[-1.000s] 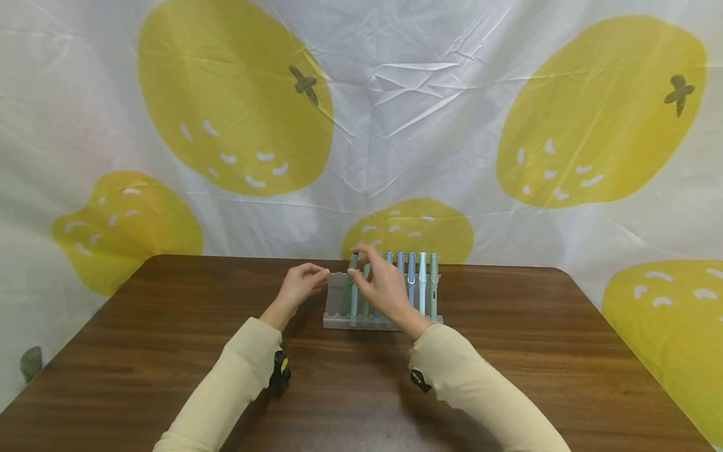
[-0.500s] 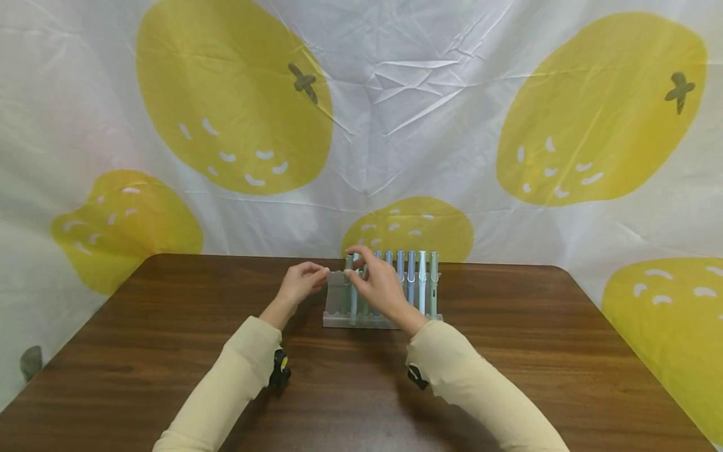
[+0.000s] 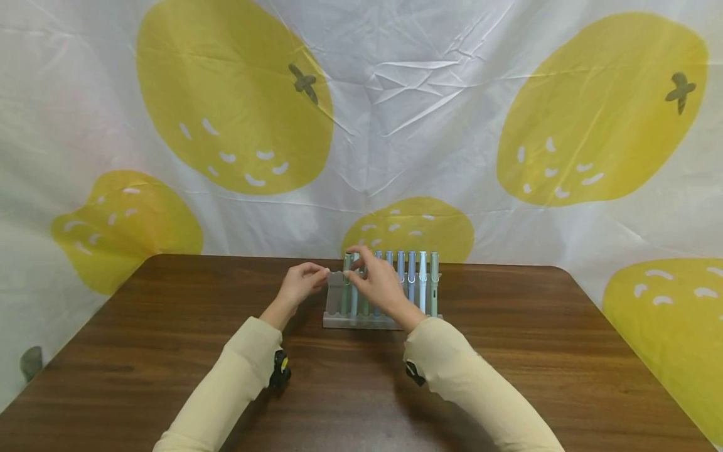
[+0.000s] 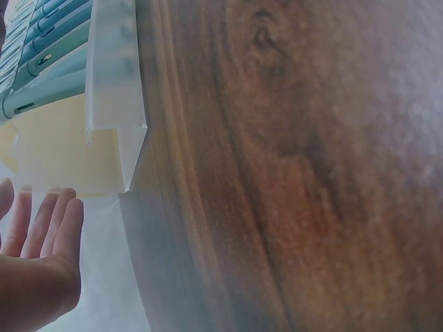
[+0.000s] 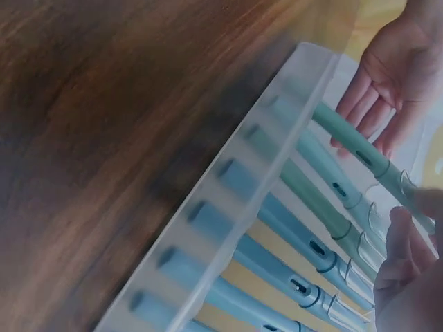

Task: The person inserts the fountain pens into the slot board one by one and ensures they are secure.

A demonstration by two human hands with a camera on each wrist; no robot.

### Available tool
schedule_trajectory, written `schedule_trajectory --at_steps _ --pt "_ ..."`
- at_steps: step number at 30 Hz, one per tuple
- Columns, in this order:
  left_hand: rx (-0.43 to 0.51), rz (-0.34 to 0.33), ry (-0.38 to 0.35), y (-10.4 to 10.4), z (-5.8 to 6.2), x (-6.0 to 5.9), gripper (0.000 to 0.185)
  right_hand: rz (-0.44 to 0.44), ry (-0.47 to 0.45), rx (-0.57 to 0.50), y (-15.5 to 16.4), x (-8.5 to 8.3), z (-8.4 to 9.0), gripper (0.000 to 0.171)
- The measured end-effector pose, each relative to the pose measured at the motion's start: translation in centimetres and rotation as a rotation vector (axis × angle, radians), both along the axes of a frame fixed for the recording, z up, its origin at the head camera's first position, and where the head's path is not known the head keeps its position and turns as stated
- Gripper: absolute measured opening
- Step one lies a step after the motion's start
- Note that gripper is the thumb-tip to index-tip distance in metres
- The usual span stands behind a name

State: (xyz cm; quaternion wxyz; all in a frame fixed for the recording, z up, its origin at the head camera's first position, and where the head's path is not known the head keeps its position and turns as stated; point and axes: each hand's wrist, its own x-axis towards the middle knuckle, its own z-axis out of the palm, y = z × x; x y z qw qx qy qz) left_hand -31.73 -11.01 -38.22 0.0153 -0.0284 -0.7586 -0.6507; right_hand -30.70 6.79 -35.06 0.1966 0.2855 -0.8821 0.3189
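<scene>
A clear, frosted pen rack [image 3: 337,321] stands on the table with several fountain pens in blue and green shades leaning in its notches. My right hand [image 3: 381,284] pinches the cap end of a green fountain pen [image 3: 346,300], the leftmost in the row. The right wrist view has the lower end of that green pen [image 5: 349,137] in the rack's front rail [image 5: 304,76]. At the rack's left upper edge, my left hand [image 3: 297,287] pinches the panel between thumb and fingertips. My right hand covers parts of the middle pens.
The brown wooden table [image 3: 339,389] ends at a back edge just behind the rack. A white cloth [image 3: 367,138] printed with big yellow fruit hangs behind it. More pens [image 3: 422,282] fill the rack's right side.
The green pen in my right hand has shifted slightly left and now stands straighter, in line with the other pens. My left hand has stayed at the rack's edge.
</scene>
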Motion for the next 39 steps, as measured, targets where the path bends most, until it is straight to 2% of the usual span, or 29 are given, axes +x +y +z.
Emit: schedule_trajectory --at_steps 5,20,30,39 --pt "0.01 0.0 0.0 0.0 0.1 0.0 0.025 -0.034 0.014 0.112 0.0 -0.2 -0.1 0.052" --pt "0.011 -0.02 0.008 0.0 0.2 0.2 0.027 -0.144 -0.064 0.207 -0.7 -0.4 0.2 0.054" --pt "-0.01 0.001 0.013 0.0 0.2 0.1 0.026 -0.203 -0.106 0.265 -1.3 -0.5 0.5 0.055" --pt "0.003 0.004 0.009 0.0 0.2 0.0 0.026 -0.215 -0.101 0.272 -1.4 -0.7 0.3 0.055"
